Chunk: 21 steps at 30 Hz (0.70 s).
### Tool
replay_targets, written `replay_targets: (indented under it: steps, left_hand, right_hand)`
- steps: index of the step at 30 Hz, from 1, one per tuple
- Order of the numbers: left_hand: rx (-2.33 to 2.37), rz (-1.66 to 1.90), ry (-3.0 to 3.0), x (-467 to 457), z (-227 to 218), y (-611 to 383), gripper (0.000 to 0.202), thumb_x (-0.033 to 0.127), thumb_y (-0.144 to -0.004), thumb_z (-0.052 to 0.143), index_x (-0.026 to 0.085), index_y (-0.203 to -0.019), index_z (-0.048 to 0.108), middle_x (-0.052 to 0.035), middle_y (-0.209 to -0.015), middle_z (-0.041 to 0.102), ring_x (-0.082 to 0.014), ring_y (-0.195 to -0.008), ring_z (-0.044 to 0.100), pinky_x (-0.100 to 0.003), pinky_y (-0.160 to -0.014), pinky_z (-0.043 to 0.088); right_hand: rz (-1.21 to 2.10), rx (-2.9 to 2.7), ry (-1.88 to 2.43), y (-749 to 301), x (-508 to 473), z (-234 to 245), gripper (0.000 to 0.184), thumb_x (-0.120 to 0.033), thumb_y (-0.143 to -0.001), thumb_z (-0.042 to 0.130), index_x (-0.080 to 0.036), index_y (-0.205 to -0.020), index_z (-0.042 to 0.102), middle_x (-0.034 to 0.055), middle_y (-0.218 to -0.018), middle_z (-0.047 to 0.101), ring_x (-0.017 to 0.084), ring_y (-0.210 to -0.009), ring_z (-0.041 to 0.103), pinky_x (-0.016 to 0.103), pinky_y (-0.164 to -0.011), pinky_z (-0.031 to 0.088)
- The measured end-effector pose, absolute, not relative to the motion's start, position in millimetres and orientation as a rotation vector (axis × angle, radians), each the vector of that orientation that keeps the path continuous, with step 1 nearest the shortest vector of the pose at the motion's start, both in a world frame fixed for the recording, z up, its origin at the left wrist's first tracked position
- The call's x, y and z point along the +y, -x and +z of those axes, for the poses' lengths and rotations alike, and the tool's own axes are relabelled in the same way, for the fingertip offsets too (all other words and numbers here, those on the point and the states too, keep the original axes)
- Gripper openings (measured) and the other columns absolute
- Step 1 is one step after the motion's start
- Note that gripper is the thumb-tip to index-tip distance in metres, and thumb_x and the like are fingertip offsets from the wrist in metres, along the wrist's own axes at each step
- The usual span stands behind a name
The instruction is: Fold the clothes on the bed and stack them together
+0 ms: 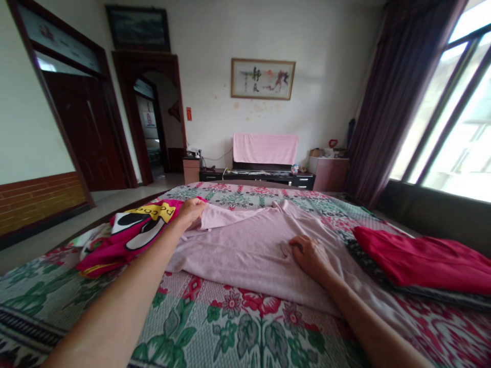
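Observation:
A pale pink garment (pixel 245 245) lies spread on a bed with a floral cover (pixel 230 327). My left hand (pixel 191 210) is closed on a folded part of the pink garment at its far left edge. My right hand (pixel 310 254) lies on the middle of the garment, fingers curled and pressing down on the cloth. Both arms reach forward over the bed.
A bright pink printed cloth with black, white and yellow patches (pixel 130 232) is bunched at the left. A folded red garment (pixel 418 260) lies on a dark one at the right. Beyond the bed stand a low dark cabinet (pixel 264 178), a towel-draped screen, a doorway and a curtained window.

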<state>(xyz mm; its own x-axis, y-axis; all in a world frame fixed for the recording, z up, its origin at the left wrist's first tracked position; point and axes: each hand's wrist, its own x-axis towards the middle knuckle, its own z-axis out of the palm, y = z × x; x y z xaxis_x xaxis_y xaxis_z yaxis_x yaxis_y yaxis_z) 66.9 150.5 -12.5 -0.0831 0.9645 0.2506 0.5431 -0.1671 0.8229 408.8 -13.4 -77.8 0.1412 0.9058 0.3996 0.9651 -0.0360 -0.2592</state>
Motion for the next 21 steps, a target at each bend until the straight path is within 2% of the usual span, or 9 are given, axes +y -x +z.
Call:
replay_targets:
  steps: [4, 7, 10, 12, 14, 17, 21]
  left_hand:
    - [1.630, 1.138, -1.574, 156, 0, -84, 0.024, 0.023, -0.077, 0.054, 0.011, -0.096, 0.063, -0.0032, -0.065, 0.065, -0.0120, -0.052, 0.061, -0.018, -0.043, 0.037]
    - [1.655, 1.088, -1.650, 170, 11, -92, 0.034, 0.013, -0.072, 0.055, 0.012, -0.106, 0.063, -0.0071, -0.080, 0.071, -0.0153, -0.064, 0.067, -0.021, -0.053, 0.047]
    - [1.654, 1.093, -1.809, 188, 18, -94, 0.036, 0.006, -0.065, 0.057, 0.015, -0.098, 0.070, -0.0076, -0.095, 0.073, -0.0205, -0.091, 0.068, -0.024, -0.074, 0.051]
    - [1.635, 1.096, -1.897, 198, 17, -94, 0.037, 0.003, -0.064, 0.055, 0.016, -0.094, 0.072, -0.0066, -0.104, 0.073, -0.0218, -0.105, 0.064, -0.024, -0.085, 0.048]
    - [1.615, 1.103, -1.934, 203, 11, -94, 0.042, 0.001, -0.063, 0.053, 0.016, -0.098, 0.072, -0.0063, -0.113, 0.070, -0.0219, -0.114, 0.059, -0.023, -0.094, 0.045]
    - [1.595, 1.127, -1.951, 208, -4, -95, 0.048, -0.001, -0.061, 0.053, 0.016, -0.101, 0.072, -0.0068, -0.126, 0.065, -0.0221, -0.124, 0.052, -0.022, -0.101, 0.039]
    - [1.587, 1.150, -1.902, 213, -24, -93, 0.046, -0.001, -0.060, 0.055, 0.017, -0.098, 0.073, -0.0069, -0.126, 0.065, -0.0231, -0.123, 0.054, -0.023, -0.101, 0.041]
  right_hand:
    - [-0.160, -1.768, 1.974, -407, -14, -77, 0.028, -0.021, -0.082, 0.046, -0.022, -0.096, 0.070, 0.0038, -0.105, 0.069, 0.021, -0.096, 0.061, 0.033, -0.088, 0.039]
    - [-0.150, -1.763, 1.976, -407, -15, -76, 0.028, -0.022, -0.082, 0.046, -0.022, -0.097, 0.070, 0.0039, -0.105, 0.069, 0.021, -0.095, 0.061, 0.033, -0.087, 0.040]
    - [-0.146, -1.772, 1.967, -407, -15, -76, 0.028, -0.021, -0.083, 0.046, -0.021, -0.097, 0.070, 0.0045, -0.105, 0.069, 0.022, -0.094, 0.061, 0.034, -0.087, 0.040]
    - [-0.146, -1.775, 1.959, -407, -16, -76, 0.028, -0.021, -0.083, 0.046, -0.021, -0.096, 0.070, 0.0051, -0.105, 0.069, 0.022, -0.095, 0.061, 0.034, -0.088, 0.039]
    - [-0.142, -1.773, 1.953, -407, -16, -76, 0.028, -0.021, -0.083, 0.046, -0.020, -0.097, 0.070, 0.0052, -0.104, 0.069, 0.022, -0.095, 0.060, 0.034, -0.088, 0.039]
    - [-0.133, -1.760, 1.952, -407, -16, -76, 0.027, -0.021, -0.083, 0.047, -0.021, -0.096, 0.070, 0.0044, -0.105, 0.069, 0.022, -0.095, 0.060, 0.034, -0.088, 0.039]
    - [-0.130, -1.739, 1.964, -406, -15, -77, 0.027, -0.021, -0.082, 0.047, -0.022, -0.095, 0.070, 0.0032, -0.104, 0.069, 0.021, -0.095, 0.059, 0.033, -0.088, 0.038]
